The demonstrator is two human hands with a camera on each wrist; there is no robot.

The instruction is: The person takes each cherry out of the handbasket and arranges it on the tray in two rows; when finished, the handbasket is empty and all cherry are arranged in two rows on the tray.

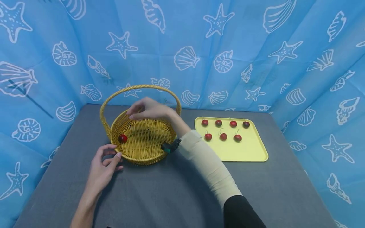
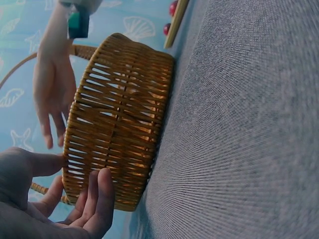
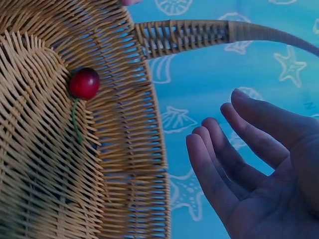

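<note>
A round wicker basket (image 1: 144, 160) with a tall arched handle (image 1: 139, 86) stands on the left half of the table. One red cherry (image 1: 123, 138) lies inside by its left wall; its green stem shows in the right wrist view. My left hand (image 1: 104, 164) holds the basket's near left edge, thumb at the rim and curled fingers (image 2: 103, 191) along the outer wall. Over the basket's far side, beneath the handle, hovers my right hand (image 1: 149, 109). Its fingers are loosely bent with nothing between them, as the right wrist view (image 3: 259, 164) shows.
To the right lies a yellow tray (image 1: 242, 153) bearing several dark red cherries (image 1: 223, 136) in two rows. A grey cloth (image 1: 159, 196) covers the table. Blue curtains (image 1: 182, 41) with white shell prints hang behind and at both sides.
</note>
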